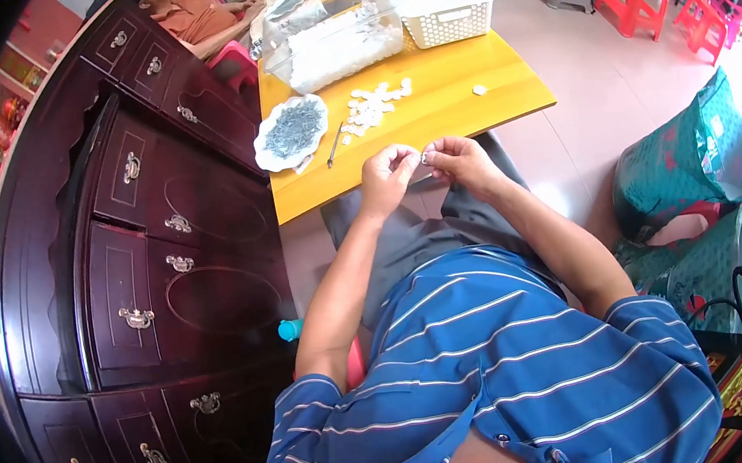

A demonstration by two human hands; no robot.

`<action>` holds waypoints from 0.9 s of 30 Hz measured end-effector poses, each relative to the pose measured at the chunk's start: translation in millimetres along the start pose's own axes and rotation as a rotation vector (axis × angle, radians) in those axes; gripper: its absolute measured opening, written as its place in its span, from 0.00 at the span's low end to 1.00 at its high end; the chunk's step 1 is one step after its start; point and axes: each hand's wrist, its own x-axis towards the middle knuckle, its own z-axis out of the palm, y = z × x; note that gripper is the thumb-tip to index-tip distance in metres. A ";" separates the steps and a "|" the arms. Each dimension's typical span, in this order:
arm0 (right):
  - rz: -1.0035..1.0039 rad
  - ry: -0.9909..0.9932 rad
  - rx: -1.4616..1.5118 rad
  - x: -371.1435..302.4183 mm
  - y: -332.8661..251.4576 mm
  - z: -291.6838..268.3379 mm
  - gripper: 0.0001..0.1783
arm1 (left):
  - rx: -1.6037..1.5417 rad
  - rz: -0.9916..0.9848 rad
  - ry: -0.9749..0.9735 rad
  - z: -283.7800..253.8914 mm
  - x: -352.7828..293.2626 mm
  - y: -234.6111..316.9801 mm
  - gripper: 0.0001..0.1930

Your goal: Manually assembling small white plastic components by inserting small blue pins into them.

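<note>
My left hand [389, 177] and my right hand [466, 167] meet just off the near edge of the yellow wooden table [469, 131]. Both are closed in a pinch, fingertips almost touching, around something too small to make out. On the tabletop just beyond them lies a loose pile of small white pieces [369, 110]. Left of the pile is a thin pen-like tool [335, 146]. A white scalloped dish [265, 155] holds many small dark grey pieces [292, 129]. One single white piece [479, 90] sits apart on the right.
A clear plastic bin [281, 60] of white pieces and a white perforated basket [456, 27] stand at the table's far side. A dark wooden cabinet [204, 276] flanks my left. Teal sacks [667, 169] lie at my right. Another person [195, 24] sits at the far left; red stools [634, 3] stand far right.
</note>
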 end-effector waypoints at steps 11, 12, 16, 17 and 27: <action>-0.051 -0.018 0.008 0.6 -1.7 2.7 0.04 | 0.006 -0.010 0.021 -2.9 1.5 1.3 0.05; -0.032 0.001 -0.005 0.3 -1.1 2.7 0.04 | 0.011 0.013 0.020 -2.7 1.1 1.3 0.05; -0.022 0.000 -0.004 1.5 1.7 -1.0 0.04 | 0.036 -0.001 0.013 0.0 -0.2 4.3 0.05; -0.021 0.000 -0.004 2.6 2.9 -1.8 0.04 | 0.056 -0.003 0.013 -0.5 0.0 5.7 0.05; -0.105 0.004 -0.085 1.4 1.8 1.6 0.04 | 0.097 0.014 0.019 -0.1 0.8 1.4 0.04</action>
